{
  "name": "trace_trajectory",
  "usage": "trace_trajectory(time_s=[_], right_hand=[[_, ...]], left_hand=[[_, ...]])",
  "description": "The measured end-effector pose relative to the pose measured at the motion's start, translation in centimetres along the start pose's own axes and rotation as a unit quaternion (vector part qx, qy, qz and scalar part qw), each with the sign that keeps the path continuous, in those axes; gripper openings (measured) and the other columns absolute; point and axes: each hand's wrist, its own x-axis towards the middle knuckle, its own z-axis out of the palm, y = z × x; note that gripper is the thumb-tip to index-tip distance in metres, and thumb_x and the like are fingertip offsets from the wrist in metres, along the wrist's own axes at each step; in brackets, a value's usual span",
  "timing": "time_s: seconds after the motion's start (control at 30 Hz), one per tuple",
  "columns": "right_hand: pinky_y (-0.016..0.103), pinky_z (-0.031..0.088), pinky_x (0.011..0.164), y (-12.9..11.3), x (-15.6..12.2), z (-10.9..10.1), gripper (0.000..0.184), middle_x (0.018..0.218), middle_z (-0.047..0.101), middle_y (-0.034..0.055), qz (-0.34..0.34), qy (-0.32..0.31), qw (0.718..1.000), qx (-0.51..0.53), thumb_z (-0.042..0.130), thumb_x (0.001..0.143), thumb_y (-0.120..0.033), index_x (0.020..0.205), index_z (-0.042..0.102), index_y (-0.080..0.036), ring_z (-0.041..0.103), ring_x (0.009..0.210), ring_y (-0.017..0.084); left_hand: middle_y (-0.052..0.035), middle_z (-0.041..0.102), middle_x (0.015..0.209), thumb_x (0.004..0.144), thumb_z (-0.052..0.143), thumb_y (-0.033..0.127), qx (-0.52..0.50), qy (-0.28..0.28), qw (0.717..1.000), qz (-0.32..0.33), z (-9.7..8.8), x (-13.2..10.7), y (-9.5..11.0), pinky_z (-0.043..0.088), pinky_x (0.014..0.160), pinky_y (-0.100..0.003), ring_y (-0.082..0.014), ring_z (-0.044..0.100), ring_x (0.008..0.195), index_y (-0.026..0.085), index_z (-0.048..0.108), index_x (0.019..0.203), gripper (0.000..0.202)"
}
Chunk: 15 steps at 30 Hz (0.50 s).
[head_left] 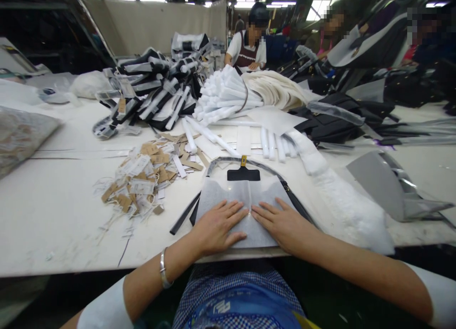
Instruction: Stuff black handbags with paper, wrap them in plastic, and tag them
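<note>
Head view: a translucent white sheet (pixel 245 192) lies over a black bag (pixel 243 175) at the near edge of a pale counter (pixel 74 224). The left hand (pixel 221 225) and right hand (pixel 281 223) rest on the sheet, open and flat, palms down, fingertips close together near its middle. Left of the bag is a loose heap of tags (pixel 142 174); right, fluffy white padding (pixel 342 205); beyond, bundled white tubes (pixel 226 93). Another person (pixel 245 48) is across the counter.

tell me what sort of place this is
Most likely a factory or workshop floor where bags are made or finished: a heap of paper tags and a pile of dark bags lie on a large worktable, and another person works across it.
</note>
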Motion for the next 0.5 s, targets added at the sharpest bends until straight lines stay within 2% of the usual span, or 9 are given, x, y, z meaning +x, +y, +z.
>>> trace_trajectory(time_s=[0.07,0.17,0.33,0.5], right_hand=[[0.068,0.030,0.108,0.4,0.3,-0.4,0.057,0.147,0.049,0.0169,-0.005,-0.003,1.000,0.006,0.048,0.085,-0.010,0.142,0.050,-0.013,0.047,0.133,0.037],[0.070,0.029,0.107,1.1,0.1,0.0,0.053,0.148,0.048,0.0149,-0.007,0.018,0.999,0.027,0.042,0.091,-0.014,0.144,0.048,-0.013,0.045,0.135,0.036],[0.070,0.027,0.108,1.4,-1.0,1.4,0.063,0.156,0.035,0.0140,0.019,0.061,0.997,0.045,0.045,0.091,-0.014,0.152,0.035,-0.026,0.037,0.141,0.035],[0.071,0.027,0.107,1.0,-0.8,0.6,0.060,0.155,0.038,0.0153,0.019,0.042,0.997,0.057,0.047,0.091,-0.014,0.149,0.041,-0.029,0.038,0.140,0.036]], left_hand=[[-0.0129,0.041,0.154,0.094,0.040,0.064,-0.001,-0.025,1.000,0.007,-0.6,0.2,-0.2,0.026,0.119,-0.047,-0.0267,0.037,0.143,0.019,0.037,0.149,0.071],[-0.0110,0.038,0.156,0.094,0.039,0.064,0.001,-0.048,0.999,0.009,-1.4,0.6,-0.5,0.024,0.119,-0.048,-0.0262,0.035,0.144,0.021,0.037,0.149,0.070],[-0.0113,0.035,0.157,0.094,0.038,0.064,-0.004,-0.059,0.998,0.005,-1.7,0.8,-0.6,0.022,0.120,-0.048,-0.0271,0.032,0.146,0.021,0.037,0.149,0.070],[-0.0094,0.037,0.157,0.095,0.039,0.063,0.005,-0.060,0.998,0.000,-1.4,0.8,-0.5,0.022,0.120,-0.046,-0.0254,0.032,0.146,0.022,0.038,0.149,0.068]])
